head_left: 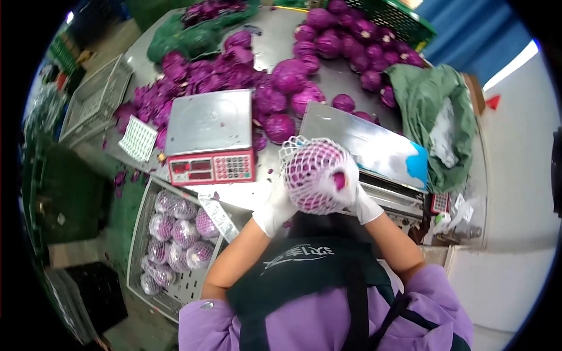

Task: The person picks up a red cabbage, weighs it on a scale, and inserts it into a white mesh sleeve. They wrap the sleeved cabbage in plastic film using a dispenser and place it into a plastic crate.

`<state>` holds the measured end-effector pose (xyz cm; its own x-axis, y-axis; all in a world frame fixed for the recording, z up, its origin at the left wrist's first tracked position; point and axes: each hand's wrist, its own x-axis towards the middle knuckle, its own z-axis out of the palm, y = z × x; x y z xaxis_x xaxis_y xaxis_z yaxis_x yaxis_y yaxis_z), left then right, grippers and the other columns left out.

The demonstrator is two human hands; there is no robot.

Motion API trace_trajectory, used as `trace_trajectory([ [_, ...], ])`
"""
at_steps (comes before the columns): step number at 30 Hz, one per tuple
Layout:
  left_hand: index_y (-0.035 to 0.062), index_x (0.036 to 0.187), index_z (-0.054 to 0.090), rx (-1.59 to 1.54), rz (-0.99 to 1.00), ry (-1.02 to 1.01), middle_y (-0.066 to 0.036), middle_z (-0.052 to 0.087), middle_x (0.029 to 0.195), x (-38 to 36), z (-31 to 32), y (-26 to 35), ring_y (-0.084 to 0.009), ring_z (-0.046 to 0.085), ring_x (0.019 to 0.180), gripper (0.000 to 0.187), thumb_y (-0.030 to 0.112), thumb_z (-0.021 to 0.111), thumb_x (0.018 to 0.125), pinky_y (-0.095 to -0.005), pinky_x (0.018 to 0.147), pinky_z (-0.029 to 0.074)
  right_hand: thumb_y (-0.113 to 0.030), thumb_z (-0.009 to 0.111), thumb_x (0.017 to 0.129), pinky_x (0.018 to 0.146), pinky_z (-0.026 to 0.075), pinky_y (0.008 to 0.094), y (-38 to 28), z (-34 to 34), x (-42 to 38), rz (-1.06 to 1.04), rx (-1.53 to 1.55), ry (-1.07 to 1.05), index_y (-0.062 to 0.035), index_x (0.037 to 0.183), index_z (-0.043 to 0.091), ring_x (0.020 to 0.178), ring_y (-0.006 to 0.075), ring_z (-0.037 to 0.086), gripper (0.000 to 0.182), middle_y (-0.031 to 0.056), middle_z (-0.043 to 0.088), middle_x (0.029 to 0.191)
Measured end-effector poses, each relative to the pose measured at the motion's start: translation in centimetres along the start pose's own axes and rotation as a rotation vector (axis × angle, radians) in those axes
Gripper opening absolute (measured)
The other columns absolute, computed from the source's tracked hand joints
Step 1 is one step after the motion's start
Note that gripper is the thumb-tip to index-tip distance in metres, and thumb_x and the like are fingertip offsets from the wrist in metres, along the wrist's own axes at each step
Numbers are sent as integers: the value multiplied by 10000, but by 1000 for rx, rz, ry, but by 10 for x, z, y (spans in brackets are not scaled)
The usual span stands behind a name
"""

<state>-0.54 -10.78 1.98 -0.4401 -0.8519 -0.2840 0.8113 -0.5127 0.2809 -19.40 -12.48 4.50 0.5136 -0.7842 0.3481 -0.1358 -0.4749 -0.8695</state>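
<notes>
A purple cabbage (316,175) in a white foam net is held in front of my chest, between both gloved hands. My left hand (277,205), in a white glove, presses on its left side, and its fingers are partly hidden behind the net. On the other side my right hand (358,193), gloved too, wraps round the cabbage. The cut stem end shows through the net near my right hand. Just left of the cabbage stands a scale (209,126) with a red front panel. Behind to the right lies a shiny metal plate (363,140).
Loose purple cabbages (333,44) and a heap of torn leaves (205,76) cover the back of the table. A grey crate (137,234) of netted cabbages stands lower left. Green bags (410,88), a green crate (383,17) and a label strip (218,216) surround the work area.
</notes>
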Motion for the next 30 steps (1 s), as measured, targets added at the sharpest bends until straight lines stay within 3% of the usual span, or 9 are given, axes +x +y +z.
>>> trace_trajectory([
  [2,85,1400,456,250,64,44,-107,518,1383,10,40,-1,-267,509,1252,637,570,376,995,-423,1074,407,-254,405,985,973,498,420,10,-36,-9,387,-104,177,-32,1251,595,1079,296,627,395,120,637,1222],
  [6,-34,1355,495,1041,421,-4,-152,549,1335,33,86,-5,-214,517,1223,636,499,391,1024,-310,1025,390,-387,395,1028,983,478,443,-36,-119,-27,485,905,532,-3,1377,466,1216,253,553,524,124,541,1364],
  [8,-31,1341,520,1364,787,-137,-165,579,1234,61,88,-25,-218,544,1122,387,125,448,994,-290,979,401,-376,401,1038,1001,465,411,-44,-133,-35,430,641,435,-10,1416,403,1238,227,527,526,115,516,1376],
  [10,75,1379,517,1337,733,-196,-98,513,1009,84,93,-50,-172,517,899,480,3,454,909,-259,826,467,-317,463,1027,1005,458,384,-18,-145,-50,443,483,545,-5,1412,409,1210,203,541,498,100,525,1362],
  [11,74,1361,526,1449,799,-224,-160,569,1104,97,88,-57,-254,576,968,500,-34,448,879,-299,919,448,-236,541,998,997,461,369,-9,-159,-55,442,660,586,1,1409,413,1202,184,538,492,102,529,1343],
  [15,56,1293,571,1427,679,-489,-178,563,1330,145,50,-65,-341,546,1218,418,-22,523,886,-346,1021,418,-154,689,902,1019,430,325,28,-175,-74,334,369,741,22,1332,468,1195,190,540,515,107,564,1274],
  [19,94,1238,626,1802,672,-693,-119,610,1279,156,40,-47,-333,547,1195,382,-3,573,873,-372,1025,434,-12,761,795,1021,425,303,51,-179,-101,434,154,654,21,1208,515,1174,166,541,481,103,561,1265],
  [24,119,1235,632,1984,642,-743,-94,606,1295,148,55,-35,-323,522,1227,427,-31,576,839,-372,1038,429,-39,760,801,996,441,311,65,-188,-126,369,322,563,11,1111,543,1096,143,571,382,82,590,1171],
  [30,70,1090,668,2040,739,-648,-111,642,1200,142,65,-4,-320,540,1207,340,-33,659,767,-378,1023,444,-128,766,802,993,438,313,33,-201,-139,486,-301,426,9,1138,579,1077,165,596,408,92,630,1158],
])
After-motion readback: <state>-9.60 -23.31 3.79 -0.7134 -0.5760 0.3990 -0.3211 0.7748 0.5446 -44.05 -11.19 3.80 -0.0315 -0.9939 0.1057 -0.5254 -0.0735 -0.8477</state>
